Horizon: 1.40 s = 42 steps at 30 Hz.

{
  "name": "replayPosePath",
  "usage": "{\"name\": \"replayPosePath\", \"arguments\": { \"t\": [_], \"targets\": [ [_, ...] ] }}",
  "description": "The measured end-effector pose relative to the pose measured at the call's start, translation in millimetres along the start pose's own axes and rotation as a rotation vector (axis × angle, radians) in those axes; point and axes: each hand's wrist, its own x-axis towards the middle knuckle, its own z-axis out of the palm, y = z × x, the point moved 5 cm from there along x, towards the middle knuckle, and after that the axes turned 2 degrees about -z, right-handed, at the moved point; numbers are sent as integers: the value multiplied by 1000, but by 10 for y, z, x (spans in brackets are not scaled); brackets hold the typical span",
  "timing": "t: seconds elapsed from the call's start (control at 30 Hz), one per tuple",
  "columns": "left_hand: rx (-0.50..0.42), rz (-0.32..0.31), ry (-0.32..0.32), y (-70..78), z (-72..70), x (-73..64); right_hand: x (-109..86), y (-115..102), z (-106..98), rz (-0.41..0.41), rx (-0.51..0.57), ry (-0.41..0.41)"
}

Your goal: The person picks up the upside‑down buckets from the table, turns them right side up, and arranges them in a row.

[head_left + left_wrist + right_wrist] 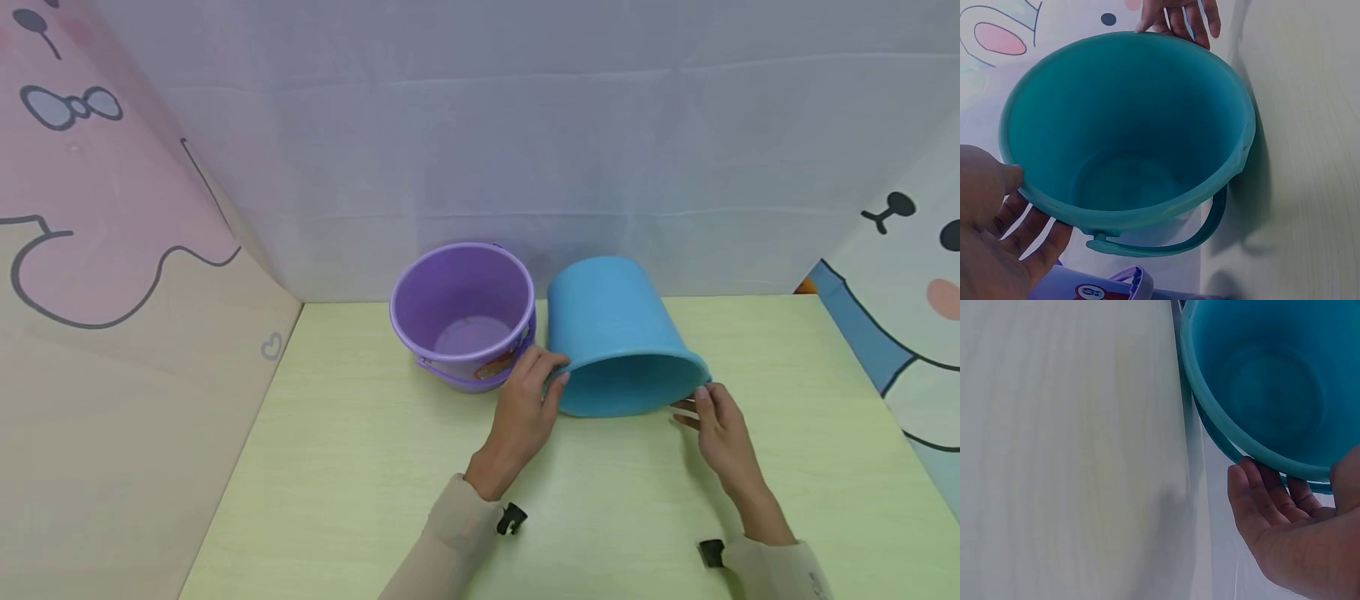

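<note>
A blue bucket [611,308] lies tipped over, its mouth facing the person and slightly down in the head view. My left hand [522,408] grips the left side of its rim, thumb at the edge and fingers around the outside. On the opposite side, my right hand [723,437] pinches the rim between thumb and fingers, as the right wrist view [1297,531] also shows. The bucket's inside looks bare in the left wrist view, and its handle [1147,251] hangs below the rim. Upright beside my left fingers is a purple bucket [465,346].
The pale wooden table [337,467] meets a light cloth backdrop [480,150] right behind both buckets. Printed cartoon panels stand at the left [112,333] and right [915,333]. A small black clip [512,519] shows at the left cuff, another [711,552] at the right.
</note>
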Motion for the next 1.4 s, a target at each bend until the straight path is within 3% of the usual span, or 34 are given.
{"name": "replayPosePath", "arguments": {
  "t": [0.4,0.93,1.4],
  "targets": [
    [-44,-27,-14,0,-6,2,4,-48,-63,3,-16,23],
    [-173,-54,-10,-15,0,13,25,-117,-134,13,51,18],
    [-273,-161,-17,-40,2,4,35,-208,-193,36,-28,56]
  ]
}}
